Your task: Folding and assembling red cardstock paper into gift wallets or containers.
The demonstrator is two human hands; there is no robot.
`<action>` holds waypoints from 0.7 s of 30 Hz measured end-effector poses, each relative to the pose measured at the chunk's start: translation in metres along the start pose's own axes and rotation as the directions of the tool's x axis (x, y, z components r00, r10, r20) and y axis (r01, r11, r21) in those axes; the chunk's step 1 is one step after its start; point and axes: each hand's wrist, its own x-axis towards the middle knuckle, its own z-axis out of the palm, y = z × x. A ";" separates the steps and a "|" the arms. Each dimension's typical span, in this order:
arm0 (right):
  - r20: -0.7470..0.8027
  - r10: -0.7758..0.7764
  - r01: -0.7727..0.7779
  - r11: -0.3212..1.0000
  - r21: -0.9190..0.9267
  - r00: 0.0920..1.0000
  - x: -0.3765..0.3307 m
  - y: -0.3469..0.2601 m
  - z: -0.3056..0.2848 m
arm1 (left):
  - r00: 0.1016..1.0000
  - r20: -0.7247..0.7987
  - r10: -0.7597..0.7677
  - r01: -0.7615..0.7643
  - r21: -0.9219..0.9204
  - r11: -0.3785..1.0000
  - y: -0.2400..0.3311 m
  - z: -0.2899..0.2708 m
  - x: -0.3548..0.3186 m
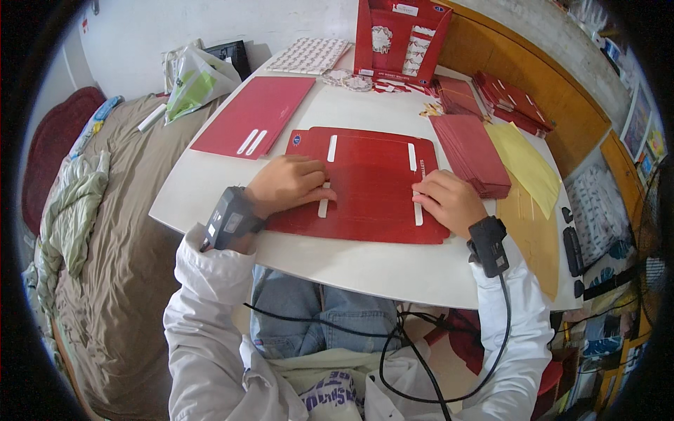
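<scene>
Both white-sleeved forearms are reaching up from the near edge of the table, each wrist wearing a black strapped device. The left hand [289,184] is lying palm down with fingers curled loosely; the right hand [449,201] is resting knuckles up, fingertips pressing downward.

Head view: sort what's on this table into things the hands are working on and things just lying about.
In hand:
- flat red card sheet
- white strips on it
- left hand, right hand, both pressing on it

Lying about:
- second red sheet
- stack of red sheets
- yellow envelope
- plastic bag
- open red box
</scene>
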 end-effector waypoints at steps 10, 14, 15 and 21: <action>0.132 0.048 -0.068 0.987 0.147 0.990 0.001 0.002 -0.011 | 0.991 0.100 -0.092 0.110 -0.193 0.975 0.005 -0.009 0.004; 0.149 0.038 -0.061 0.986 0.157 0.988 0.001 0.000 -0.015 | 0.984 0.145 -0.107 0.130 -0.161 0.978 0.006 -0.009 0.004; 0.158 0.033 -0.059 0.984 0.166 0.987 0.001 -0.001 -0.015 | 0.988 0.122 -0.094 0.112 -0.155 0.982 0.005 -0.007 0.003; 0.136 -0.073 0.049 0.985 0.167 0.988 0.001 0.007 -0.015 | 0.987 0.127 -0.100 0.119 -0.152 0.981 0.006 -0.008 0.003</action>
